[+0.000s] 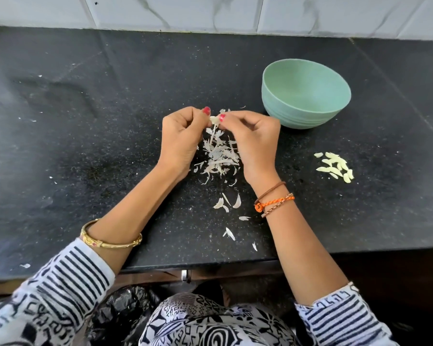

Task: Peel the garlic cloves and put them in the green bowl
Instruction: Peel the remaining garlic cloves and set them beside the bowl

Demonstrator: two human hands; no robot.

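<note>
My left hand [179, 138] and my right hand [254, 139] meet above the middle of the black counter, both pinching one small garlic clove [214, 119] between thumbs and fingertips. A strip of papery skin hangs down from the clove. Beneath the hands lies a heap of peeled skins [219, 156]. The green bowl [305, 96] stands upright just right of and behind my right hand; its visible inside holds nothing. A cluster of several pale peeled cloves [336, 167] lies on the counter at the right, apart from the bowl.
Loose skin flakes [226, 203] are scattered toward the counter's front edge [210, 264]. A white tiled wall [210, 13] runs along the back. A black plastic bag [125, 310] sits below the counter by my lap.
</note>
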